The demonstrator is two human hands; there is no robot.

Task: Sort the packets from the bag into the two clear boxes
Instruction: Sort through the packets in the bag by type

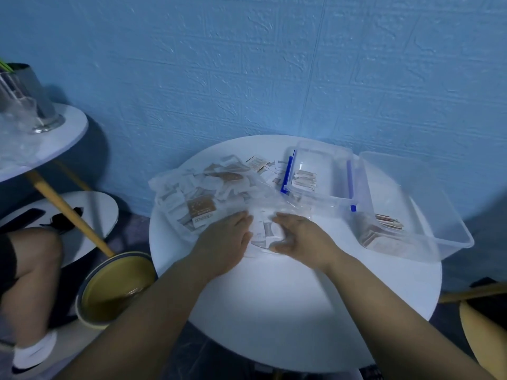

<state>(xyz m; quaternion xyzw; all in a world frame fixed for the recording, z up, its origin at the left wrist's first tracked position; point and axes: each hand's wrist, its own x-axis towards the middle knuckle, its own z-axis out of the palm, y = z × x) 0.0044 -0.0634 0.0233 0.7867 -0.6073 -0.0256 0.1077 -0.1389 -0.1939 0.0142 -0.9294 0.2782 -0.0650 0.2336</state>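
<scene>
At frame centre the left hand (223,238) lies, fingers straight, on the clear bag (192,185). The right hand (297,237) curls its fingers round white packets (264,233). The small box (323,157) and the large box (428,215) sit right of them on the worktop (274,311).

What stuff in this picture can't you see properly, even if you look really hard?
All in the head view:
- Print on the packets in the bag: too small, and blurred by the crinkled plastic.
- How many packets the right hand grips: its fingers cover them.
- The stack in the big clear box: hazed by the box's near wall.
- Glassware on the side table: cut off by the left edge.
</scene>
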